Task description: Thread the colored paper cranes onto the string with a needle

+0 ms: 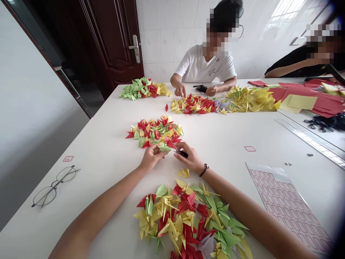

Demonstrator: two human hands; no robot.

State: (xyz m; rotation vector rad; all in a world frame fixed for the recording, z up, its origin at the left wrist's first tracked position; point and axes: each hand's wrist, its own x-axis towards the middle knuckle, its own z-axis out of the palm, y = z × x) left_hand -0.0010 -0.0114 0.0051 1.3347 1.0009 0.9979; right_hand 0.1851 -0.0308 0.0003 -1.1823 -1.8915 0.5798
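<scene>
The right grip is clenched on a small black tool, just beside a green paper crane held in the left grip. Both sit at the edge of a heap of paper cranes on the white bench, with a larger heap just below them.

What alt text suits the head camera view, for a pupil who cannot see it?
Two hands work over a white table among heaps of red, yellow and green origami cranes: the left hand touches a green crane, the right hand pinches a small black tool. A person sits opposite.
</scene>
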